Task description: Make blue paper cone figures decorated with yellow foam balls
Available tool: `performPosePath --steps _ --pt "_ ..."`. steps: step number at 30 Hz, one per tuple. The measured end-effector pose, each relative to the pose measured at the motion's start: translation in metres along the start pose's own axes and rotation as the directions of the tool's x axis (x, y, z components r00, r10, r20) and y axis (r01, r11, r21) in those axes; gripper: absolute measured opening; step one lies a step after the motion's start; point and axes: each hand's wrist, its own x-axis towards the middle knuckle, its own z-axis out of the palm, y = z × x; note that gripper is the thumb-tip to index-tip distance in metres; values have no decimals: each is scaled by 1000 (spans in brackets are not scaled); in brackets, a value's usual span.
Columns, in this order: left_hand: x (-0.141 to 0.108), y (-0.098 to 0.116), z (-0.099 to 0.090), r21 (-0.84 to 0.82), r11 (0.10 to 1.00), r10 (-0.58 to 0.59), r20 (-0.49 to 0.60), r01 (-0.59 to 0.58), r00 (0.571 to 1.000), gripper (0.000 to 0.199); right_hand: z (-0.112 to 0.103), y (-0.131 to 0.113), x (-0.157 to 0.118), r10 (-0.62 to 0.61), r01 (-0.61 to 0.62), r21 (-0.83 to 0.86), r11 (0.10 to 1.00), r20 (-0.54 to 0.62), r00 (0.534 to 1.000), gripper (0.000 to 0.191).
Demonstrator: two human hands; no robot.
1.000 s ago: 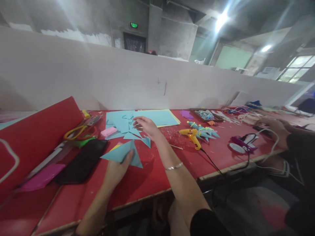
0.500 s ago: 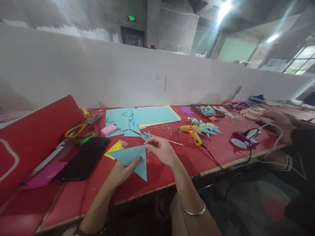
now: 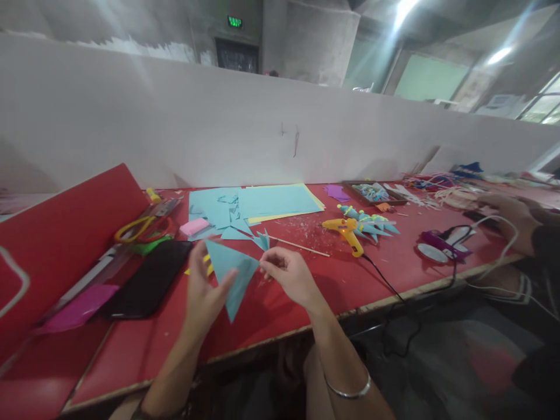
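A light-blue paper triangle (image 3: 231, 271) is held up above the red table between both hands. My left hand (image 3: 209, 291) has its thumb on the front of the paper and its fingers behind the left edge. The fingertips of my right hand (image 3: 286, 271) pinch the triangle's right corner. Just beyond that hand lie a small pointed blue paper piece (image 3: 262, 240) and a thin wooden stick (image 3: 301, 248). Blue paper sheets and cut scraps (image 3: 214, 207) are spread farther back.
To the right are a yellow glue gun (image 3: 345, 230) with a black cord, blue cones (image 3: 371, 226) and a purple tool (image 3: 444, 248). Scissors (image 3: 135, 228) and a black phone (image 3: 151, 280) lie left. Another person's hand (image 3: 510, 219) is at the far right.
The triangle has turned, its left corner rising and its lower tip swinging left. My left hand has moved up, fingers now at the left edge. My right hand still pinches the corner.
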Motion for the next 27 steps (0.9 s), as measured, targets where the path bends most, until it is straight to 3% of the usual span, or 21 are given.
performPosePath --steps 2,4,7,9,10,13,16,19,22,27 --pt "0 0 -3 143 985 119 -188 -92 975 58 1 2 0 12 -12 -14 1000 -6 1000 10" --pt "-1 3 -6 388 902 295 -235 -189 926 61 2 2 -1 22 -22 -8 1000 6 1000 10" --pt "-2 6 -6 681 578 632 -26 -449 774 59 3 -1 -3 23 -23 -8 1000 49 999 10" --pt "-3 9 -4 697 423 691 166 -580 703 42 4 -5 -5 -6 11 -50 999 101 995 8" --pt "-3 10 -3 674 412 670 233 -614 705 31 4 -7 -6 -25 35 -74 997 131 991 7" --pt "-3 12 -3 609 496 569 311 -619 762 11 5 -9 -7 -49 69 -107 992 177 983 8" --pt "-3 15 -5 543 574 469 396 -613 790 20 5 -7 -7 -20 34 -80 996 175 984 8" --pt "-1 17 -6 400 704 390 473 -587 790 25 5 -3 -8 -8 11 -16 1000 197 980 8" --pt "1 19 -5 275 810 351 482 -519 803 25 5 -3 -11 -14 11 17 1000 198 980 7" --pt "1 20 0 237 913 218 408 -333 887 24 6 -7 -13 -49 60 -90 994 123 991 6"
